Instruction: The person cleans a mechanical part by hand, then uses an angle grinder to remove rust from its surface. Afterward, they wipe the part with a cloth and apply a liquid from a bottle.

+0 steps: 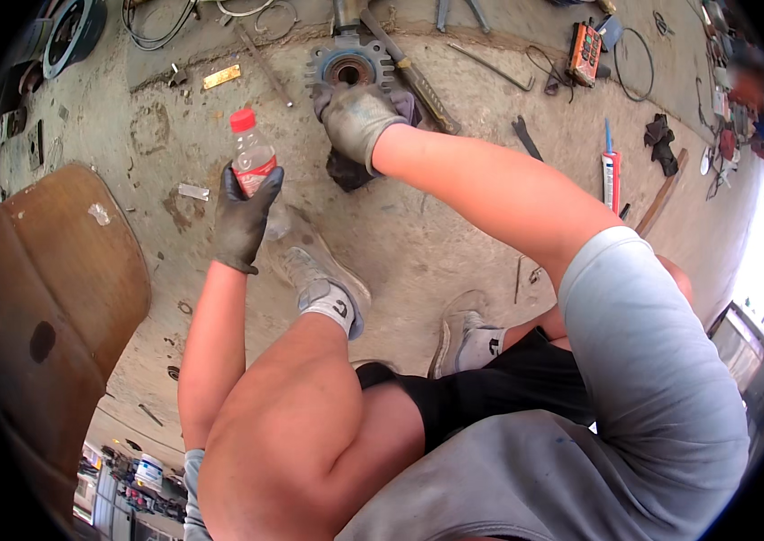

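My left hand, in a dark glove, is wrapped round a clear plastic bottle with a red cap and red label. The bottle is upright with a slight tilt, its cap on. My right hand, in a dirty grey glove, is closed at the near edge of a blue metal housing with a toothed rim and a rusty round bore. Its fingertips are hidden, so what they grip does not show. Dark cloth shows below that hand, partly covered by it.
A long dark bar lies right of the housing. Farther right are an orange remote control, a red-and-white sealant tube and a black glove. A brown curved panel stands at left. My shoes rest on the concrete near the bottle.
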{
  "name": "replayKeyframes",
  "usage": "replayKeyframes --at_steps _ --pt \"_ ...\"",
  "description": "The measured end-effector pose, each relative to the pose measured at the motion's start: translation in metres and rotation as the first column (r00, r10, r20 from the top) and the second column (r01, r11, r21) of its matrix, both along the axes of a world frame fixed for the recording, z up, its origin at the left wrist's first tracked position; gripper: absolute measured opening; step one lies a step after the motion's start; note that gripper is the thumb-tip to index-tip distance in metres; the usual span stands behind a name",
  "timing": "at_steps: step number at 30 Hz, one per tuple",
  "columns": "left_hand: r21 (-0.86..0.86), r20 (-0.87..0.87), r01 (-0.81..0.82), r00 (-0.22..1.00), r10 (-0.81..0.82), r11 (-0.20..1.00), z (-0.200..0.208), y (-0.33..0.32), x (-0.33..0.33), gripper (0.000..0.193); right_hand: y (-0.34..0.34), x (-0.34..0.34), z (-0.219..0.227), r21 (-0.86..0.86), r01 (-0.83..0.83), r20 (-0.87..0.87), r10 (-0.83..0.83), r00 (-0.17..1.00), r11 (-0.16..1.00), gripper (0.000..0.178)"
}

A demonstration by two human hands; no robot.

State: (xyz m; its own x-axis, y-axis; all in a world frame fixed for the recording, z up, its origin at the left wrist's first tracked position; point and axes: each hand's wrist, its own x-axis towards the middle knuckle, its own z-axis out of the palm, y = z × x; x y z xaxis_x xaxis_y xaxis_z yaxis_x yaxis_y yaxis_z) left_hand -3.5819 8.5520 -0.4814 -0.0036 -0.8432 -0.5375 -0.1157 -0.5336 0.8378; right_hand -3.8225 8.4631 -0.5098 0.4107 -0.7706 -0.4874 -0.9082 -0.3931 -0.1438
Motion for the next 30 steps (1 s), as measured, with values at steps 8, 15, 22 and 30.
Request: replayKeyframes --at_steps 8,15,22,30 --pt "-0.071 -0.011 -0.099 0.995 0.099 0.992 -0.015 0.034 0.023 0.050 -0.023 0.024 0.016 0.020 0.199 -0.006 -0.199 0.980 0.980 0.045" --pt "-0.063 -0.062 -0.191 0.980 0.188 0.979 -0.011 0.038 0.021 0.049 0.007 0.044 0.017 0.284 0.384 -0.101 -0.371 0.923 0.878 0.063" --pt "-0.122 0.003 -0.140 0.990 0.142 0.983 -0.011 0.037 0.025 0.049 -0.043 0.047 0.016 0.197 0.042 -0.037 -0.036 0.999 0.980 0.044" --pt "-0.140 -0.101 -0.222 0.973 0.210 0.965 -0.023 0.042 0.027 0.045 0.025 0.002 0.028 0.258 0.302 0.012 -0.315 0.949 0.918 0.054"
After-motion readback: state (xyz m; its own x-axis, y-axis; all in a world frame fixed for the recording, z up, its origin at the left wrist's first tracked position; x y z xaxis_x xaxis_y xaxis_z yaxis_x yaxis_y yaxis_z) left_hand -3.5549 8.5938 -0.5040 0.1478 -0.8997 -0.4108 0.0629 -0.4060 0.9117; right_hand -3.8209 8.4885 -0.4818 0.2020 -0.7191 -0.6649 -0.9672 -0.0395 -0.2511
